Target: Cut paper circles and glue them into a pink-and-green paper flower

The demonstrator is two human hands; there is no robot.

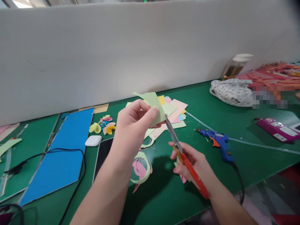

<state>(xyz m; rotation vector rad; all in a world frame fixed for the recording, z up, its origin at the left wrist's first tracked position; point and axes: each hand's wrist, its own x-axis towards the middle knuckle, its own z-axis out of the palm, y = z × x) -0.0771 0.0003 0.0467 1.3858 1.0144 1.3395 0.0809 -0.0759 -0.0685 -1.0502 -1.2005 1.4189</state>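
My left hand [138, 120] pinches a sheet of light green paper [154, 104] between thumb and fingers, held up above the table. My right hand [193, 161] grips a pair of scissors [192, 172] with red handles. The blades point up and meet the paper's lower right corner; whether they are biting into it I cannot tell. Behind the left hand lies a pile of pastel paper sheets [179, 107]. Below the hands are curled green paper offcuts [148, 168] and pink paper scraps [140, 168].
Right of the scissors lies a blue glue gun [217, 140] with its cable. To the left are small paper flowers [103, 125], a white earbud case [93, 140], a dark-screened device [102, 156] and a blue board [63, 150]. A patterned cloth pouch [231, 92] and a bottle [236, 67] stand far right.
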